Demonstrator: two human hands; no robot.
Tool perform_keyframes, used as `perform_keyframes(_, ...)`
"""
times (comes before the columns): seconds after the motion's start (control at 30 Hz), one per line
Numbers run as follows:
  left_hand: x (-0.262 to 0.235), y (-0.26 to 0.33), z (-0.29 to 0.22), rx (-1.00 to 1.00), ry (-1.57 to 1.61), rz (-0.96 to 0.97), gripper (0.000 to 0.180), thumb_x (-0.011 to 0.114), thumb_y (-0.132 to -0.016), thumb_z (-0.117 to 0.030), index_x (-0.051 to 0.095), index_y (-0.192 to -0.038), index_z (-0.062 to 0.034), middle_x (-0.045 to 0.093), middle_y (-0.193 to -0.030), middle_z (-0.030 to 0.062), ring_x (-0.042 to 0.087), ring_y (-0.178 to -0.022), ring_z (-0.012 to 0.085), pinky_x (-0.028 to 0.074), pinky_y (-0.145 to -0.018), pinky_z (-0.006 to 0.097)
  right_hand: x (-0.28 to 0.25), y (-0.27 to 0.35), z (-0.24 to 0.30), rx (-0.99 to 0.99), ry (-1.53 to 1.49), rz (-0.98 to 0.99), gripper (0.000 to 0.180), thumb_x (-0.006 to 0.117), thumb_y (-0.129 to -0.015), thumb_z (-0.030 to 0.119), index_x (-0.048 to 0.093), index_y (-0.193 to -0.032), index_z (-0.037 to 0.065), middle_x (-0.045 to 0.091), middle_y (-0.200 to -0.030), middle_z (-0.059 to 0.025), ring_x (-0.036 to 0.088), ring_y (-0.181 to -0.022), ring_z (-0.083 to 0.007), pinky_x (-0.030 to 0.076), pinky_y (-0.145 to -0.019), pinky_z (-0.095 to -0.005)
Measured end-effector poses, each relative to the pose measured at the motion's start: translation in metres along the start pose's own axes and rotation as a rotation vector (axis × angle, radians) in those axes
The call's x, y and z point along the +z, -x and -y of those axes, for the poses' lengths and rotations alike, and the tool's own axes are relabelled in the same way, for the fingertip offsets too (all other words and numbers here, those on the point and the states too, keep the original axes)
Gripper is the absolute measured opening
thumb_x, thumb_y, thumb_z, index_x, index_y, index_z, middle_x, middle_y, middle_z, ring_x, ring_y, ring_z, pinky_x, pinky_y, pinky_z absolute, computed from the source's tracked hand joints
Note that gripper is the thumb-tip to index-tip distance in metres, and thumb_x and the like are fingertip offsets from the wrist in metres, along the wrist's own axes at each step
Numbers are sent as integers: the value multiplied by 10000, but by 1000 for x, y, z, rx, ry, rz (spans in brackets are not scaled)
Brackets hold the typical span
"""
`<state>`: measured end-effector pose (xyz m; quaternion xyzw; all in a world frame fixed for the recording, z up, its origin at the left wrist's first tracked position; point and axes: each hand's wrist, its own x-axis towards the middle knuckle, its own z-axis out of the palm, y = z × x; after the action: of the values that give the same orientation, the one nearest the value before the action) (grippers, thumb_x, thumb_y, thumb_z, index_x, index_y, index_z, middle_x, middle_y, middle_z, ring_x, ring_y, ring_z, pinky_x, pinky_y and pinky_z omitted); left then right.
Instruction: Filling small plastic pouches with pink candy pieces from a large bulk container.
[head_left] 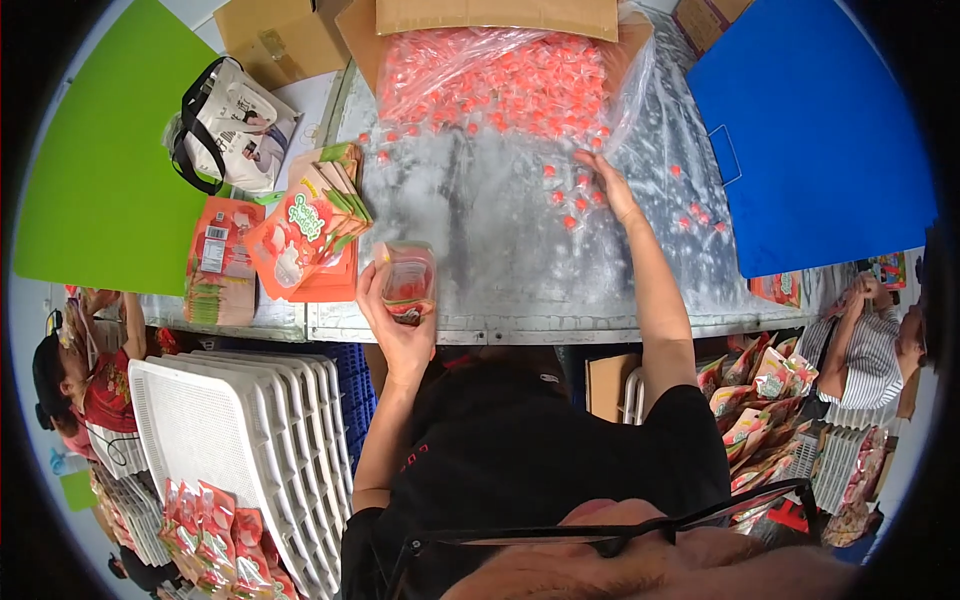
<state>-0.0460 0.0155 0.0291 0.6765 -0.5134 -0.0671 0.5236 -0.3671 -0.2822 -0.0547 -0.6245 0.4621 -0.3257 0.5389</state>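
Here, see-through pouch (408,272) (partly red), gripped in left hand (398,335), right hand (612,183) uncurled

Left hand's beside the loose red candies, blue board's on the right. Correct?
Wrong hand: the head view shows the right hand beside the loose red candies. The blue board is on the right, as you said.

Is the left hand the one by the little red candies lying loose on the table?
No, the left hand holds a see-through pouch, while the right hand is beside the loose red candies.
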Motion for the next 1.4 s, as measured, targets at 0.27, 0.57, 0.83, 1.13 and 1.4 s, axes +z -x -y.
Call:
perform_keyframes(0.27, 1, 2, -1, -20, 36, 2, 758, 686, -649, 65, 462, -1363, -55, 386, -1392, 205, 386, -1316, 394, 327, -1113, 457, 32, 2, -1, -205, 696, 73, 553, 310, -1009, 533, 598, -1368, 226, 413, -1546, 2, 261, -1466, -291, 87, -1217, -494)
perform_keyframes(0.57, -1, 4, 0, -29, 45, 7, 760, 707, -654, 38, 459, -1367, -49, 382, -1396, 220, 385, -1314, 401, 327, -1112, 455, 72, 65, 6, -536, 898, 86, 373, 669, -869, 322, 663, -1215, 182, 541, -1382, -73, 385, -1365, -331, 265, -1125, -529)
perform_keyframes(0.83, 19, 0, -2, 78, 64, 32, 850, 812, -624, -2, 431, -1381, -75, 345, -1411, 226, 385, -1311, 426, 381, -1074, 470, 84, 76, -13, -804, 918, -169, 146, 754, -815, 121, 675, -926, 71, 638, -874, -30, 600, -687, -199, 488, -608, -325)
perform_keyframes(1.13, 27, 2, -7, 144, 120, 55, 947, 878, -547, 9, 433, -1377, -93, 283, -1431, 232, 378, -1304, 434, 404, -1058, 492, 168, 90, 140, -167, -995, 13, 38, 636, -956, 90, 603, -958, 71, 556, -768, -16, 486, -622, -75, 354, -500, -220)
perform_keyframes(1.4, 40, 0, -8, 110, 116, 19, 932, 877, -563, -5, 432, -1378, -86, 277, -1427, 247, 361, -1288, 449, 403, -1049, 504, 220, 109, 170, -392, -778, -6, 199, 553, -1009, 174, 614, -1057, -10, 648, -991, -82, 599, -962, -141, 483, -862, -292)
